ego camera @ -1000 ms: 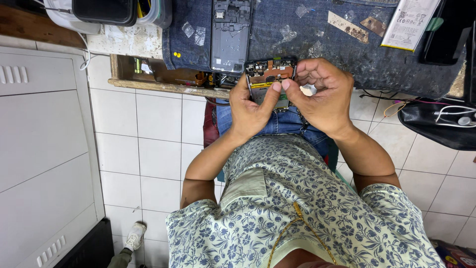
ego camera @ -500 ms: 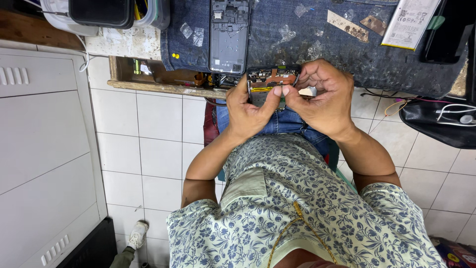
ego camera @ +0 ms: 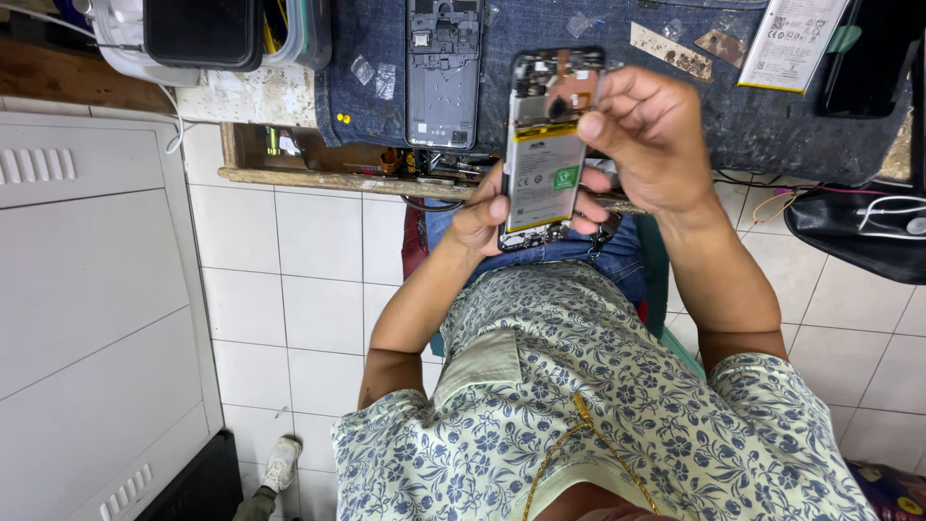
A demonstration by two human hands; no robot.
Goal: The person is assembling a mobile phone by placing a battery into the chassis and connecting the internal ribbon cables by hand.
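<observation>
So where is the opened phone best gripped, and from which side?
By its long edges near the lower end, from the left, as the left hand does. The opened phone stands upright, its battery and boards exposed, so fingers should stay off that face.

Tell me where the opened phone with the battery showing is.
Head view, centre: the opened phone is held between both hands, just right of the bare phone frame on the blue mat.

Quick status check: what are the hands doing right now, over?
Left hand grips opened phone at its lower end. Right hand pinches its upper part. Phone held upright above workbench. Separate phone frame lies on bench. Nothing blocking.
</observation>
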